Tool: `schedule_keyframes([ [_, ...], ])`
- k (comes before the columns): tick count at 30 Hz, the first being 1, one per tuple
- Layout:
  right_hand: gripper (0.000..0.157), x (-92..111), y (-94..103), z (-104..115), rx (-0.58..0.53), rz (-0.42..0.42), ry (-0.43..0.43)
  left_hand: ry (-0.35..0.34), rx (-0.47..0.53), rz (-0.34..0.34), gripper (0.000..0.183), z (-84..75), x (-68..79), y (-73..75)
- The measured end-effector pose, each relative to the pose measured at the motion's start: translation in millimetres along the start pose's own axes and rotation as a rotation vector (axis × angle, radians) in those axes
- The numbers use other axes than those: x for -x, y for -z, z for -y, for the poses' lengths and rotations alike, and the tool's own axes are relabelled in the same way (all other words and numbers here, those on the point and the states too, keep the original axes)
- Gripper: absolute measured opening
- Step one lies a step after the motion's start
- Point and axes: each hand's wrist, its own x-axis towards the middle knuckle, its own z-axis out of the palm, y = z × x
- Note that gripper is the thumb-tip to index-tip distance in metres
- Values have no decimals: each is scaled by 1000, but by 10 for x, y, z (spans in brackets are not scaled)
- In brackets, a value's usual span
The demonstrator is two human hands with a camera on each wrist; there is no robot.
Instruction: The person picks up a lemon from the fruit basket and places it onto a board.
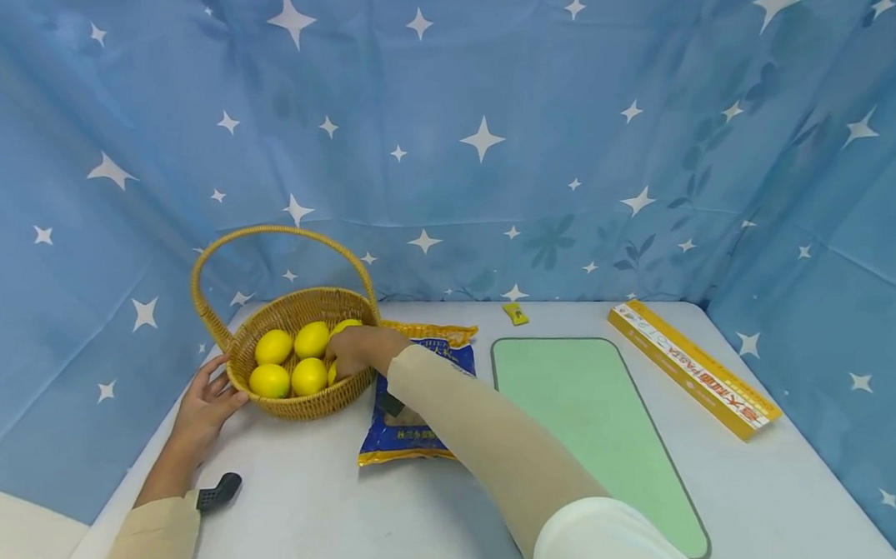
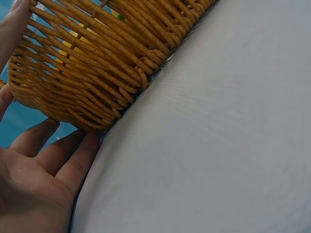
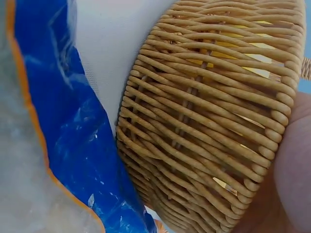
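Observation:
A wicker basket with a tall arched handle stands at the left of the table, with several yellow lemons inside. My left hand holds the basket's left side. In the left wrist view, fingertips rest low on its weave near the tabletop. My right hand reaches over the right rim into the basket, its fingers bent down around a lemon that is mostly hidden beneath them. In the right wrist view, the basket's woven wall covers the fingers.
A blue and yellow plastic bag lies right against the basket, partly under my right forearm. Farther right is a green board, with a long yellow pasta box beyond it. A small yellow packet lies at the back edge, before a blue starred curtain.

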Motion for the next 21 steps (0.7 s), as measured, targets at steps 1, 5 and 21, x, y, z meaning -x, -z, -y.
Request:
schedule_keyframes([
  [1,34,2,0,-3,3,0,3,4,-5,-2,80,-5,-5,-3],
  [5,28,34,37,-7,-3,21,34,17,-22,-7,80,-9,-9,-6],
  [21,15,-34,74,-31,17,23,39,57,-90,-18,83,-21,-19,-5],
])
